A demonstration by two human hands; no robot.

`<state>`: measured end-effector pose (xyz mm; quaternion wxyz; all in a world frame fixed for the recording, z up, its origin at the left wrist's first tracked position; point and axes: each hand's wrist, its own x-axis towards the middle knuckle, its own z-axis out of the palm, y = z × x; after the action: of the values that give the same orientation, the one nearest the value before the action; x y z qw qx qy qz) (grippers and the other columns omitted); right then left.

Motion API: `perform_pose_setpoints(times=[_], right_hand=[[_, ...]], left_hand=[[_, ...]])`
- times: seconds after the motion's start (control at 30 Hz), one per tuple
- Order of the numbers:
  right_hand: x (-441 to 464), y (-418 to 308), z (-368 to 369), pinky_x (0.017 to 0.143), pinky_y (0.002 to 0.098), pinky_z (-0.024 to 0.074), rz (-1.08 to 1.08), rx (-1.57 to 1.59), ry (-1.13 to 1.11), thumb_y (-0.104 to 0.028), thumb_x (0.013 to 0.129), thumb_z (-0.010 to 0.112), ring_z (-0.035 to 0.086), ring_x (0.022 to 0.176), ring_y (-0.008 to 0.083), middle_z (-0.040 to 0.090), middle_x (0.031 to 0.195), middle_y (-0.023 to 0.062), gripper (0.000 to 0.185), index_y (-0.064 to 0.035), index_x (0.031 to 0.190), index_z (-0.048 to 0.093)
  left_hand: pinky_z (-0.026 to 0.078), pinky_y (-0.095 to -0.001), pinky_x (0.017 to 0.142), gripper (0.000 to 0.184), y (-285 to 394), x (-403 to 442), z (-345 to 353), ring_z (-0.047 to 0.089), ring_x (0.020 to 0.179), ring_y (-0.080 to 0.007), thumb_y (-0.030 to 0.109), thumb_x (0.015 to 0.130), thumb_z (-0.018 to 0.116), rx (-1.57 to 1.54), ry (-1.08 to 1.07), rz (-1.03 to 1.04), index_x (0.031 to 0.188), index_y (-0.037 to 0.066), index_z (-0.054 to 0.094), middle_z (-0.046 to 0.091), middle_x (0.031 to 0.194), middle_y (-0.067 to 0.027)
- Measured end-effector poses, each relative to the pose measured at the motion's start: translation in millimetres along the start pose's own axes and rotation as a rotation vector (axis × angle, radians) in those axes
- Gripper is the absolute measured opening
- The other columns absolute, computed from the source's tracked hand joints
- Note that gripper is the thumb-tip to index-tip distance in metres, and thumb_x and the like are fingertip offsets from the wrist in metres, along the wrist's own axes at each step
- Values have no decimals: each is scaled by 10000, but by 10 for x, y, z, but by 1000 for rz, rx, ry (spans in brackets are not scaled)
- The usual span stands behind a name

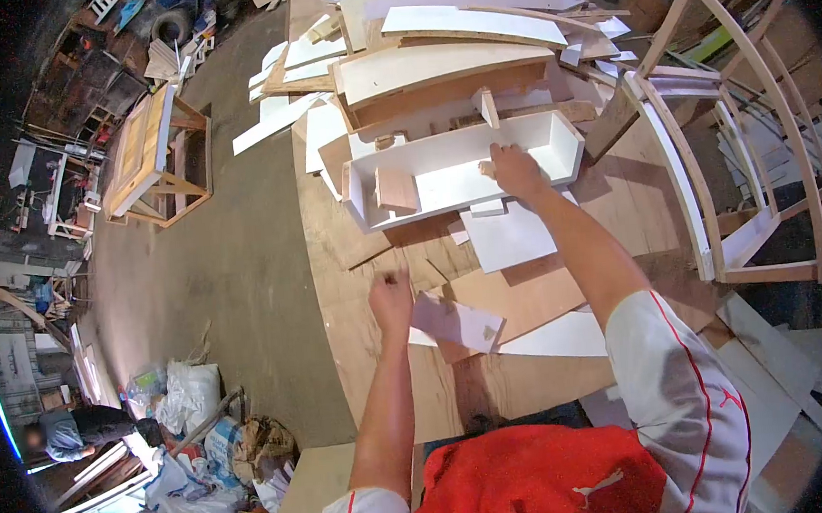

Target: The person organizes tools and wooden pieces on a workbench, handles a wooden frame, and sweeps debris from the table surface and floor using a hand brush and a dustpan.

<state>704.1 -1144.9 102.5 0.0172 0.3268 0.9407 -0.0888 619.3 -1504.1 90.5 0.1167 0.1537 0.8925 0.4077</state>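
A long white open box (443, 164) lies on the plywood table (342, 357), with a small wooden block (395, 189) inside its left end. Over the box's right half is my right hand (516, 170), its fingers closed round a small pale piece (487, 168) that I cannot make out well. My left hand (392, 296) is held above the table, below the box's left end, fingers curled in; whether they hold anything is hidden. Beside it lies a pale rectangular board (458, 322). A white sheet (510, 234) sits just below the box.
Curved wooden panels (445, 68) and white offcuts are piled beyond the box. A wooden frame (701, 179) stands at the right. On the left are a wooden bench (142, 161), plastic bags (190, 396) and another person (75, 432) at the far lower left.
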Motion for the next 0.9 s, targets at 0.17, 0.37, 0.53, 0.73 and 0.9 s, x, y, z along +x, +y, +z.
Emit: perform_pose_setpoints(times=[0.17,0.37,0.53,0.73,0.9], right_hand=[[-182,-319,-442,850,517,518,25,425,-113,-409,979,576,677,976,398,690,962,259,416,-50,1188,567],[-55,-560,-154,833,402,518,163,934,-204,-295,952,630,664,916,310,682,969,222,336,-4,1120,624],[-16,-794,3,769,332,501,254,1628,-229,-239,925,680,590,846,164,665,939,94,257,11,956,630],[76,-697,-373,679,290,477,55,1215,-32,-351,950,680,564,768,129,660,880,62,341,-13,940,643],[487,-408,-975,602,290,487,140,1262,177,-339,962,678,565,720,113,664,879,74,355,-6,1084,671]], left_hand=[[532,-385,670,365,958,886,172,654,694,-247,253,925,686,-428,63,-180,1070,-82,661,674,801,-144],[467,-261,518,323,702,1094,493,578,611,-122,259,952,678,-629,-97,-358,1084,-36,663,628,758,-48],[492,-260,576,333,920,583,584,602,747,-102,259,975,668,-800,-112,-293,1153,-23,666,647,902,-36],[500,-258,659,362,1094,753,811,596,769,-86,223,985,651,-894,-231,-97,1243,-31,645,675,996,-32],[472,-239,605,426,1555,909,531,567,669,-94,313,1000,608,-949,-344,-171,1254,-27,633,707,1047,-97]])
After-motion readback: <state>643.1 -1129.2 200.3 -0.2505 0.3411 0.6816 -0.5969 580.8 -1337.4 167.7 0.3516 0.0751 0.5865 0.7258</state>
